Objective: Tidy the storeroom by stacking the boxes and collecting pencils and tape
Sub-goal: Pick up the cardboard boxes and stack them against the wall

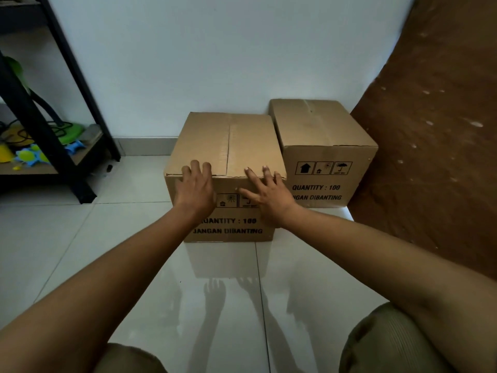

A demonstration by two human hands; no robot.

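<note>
Now both hands lie flat on the near box (226, 146), fingers straight, gripping nothing. Left hand (195, 189) and right hand (269, 195) touch its front top edge. Another box (322, 127) sits just beside it.

Black shelf rack (80, 84) holds colourful toys (32, 156).

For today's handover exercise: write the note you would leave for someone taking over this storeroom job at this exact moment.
Left hand: fingers straight, resting over the top front edge of the near box.
Right hand: fingers spread, pressing the same box's front and top edge.
Near box stands on the tiled floor, closed. Far box sits beside it to the right, against the wall, also on the floor.
Done: nothing stacked yet.
Left: stack the two boxes; pencils and tape are not in view, so find and collect them.
</note>
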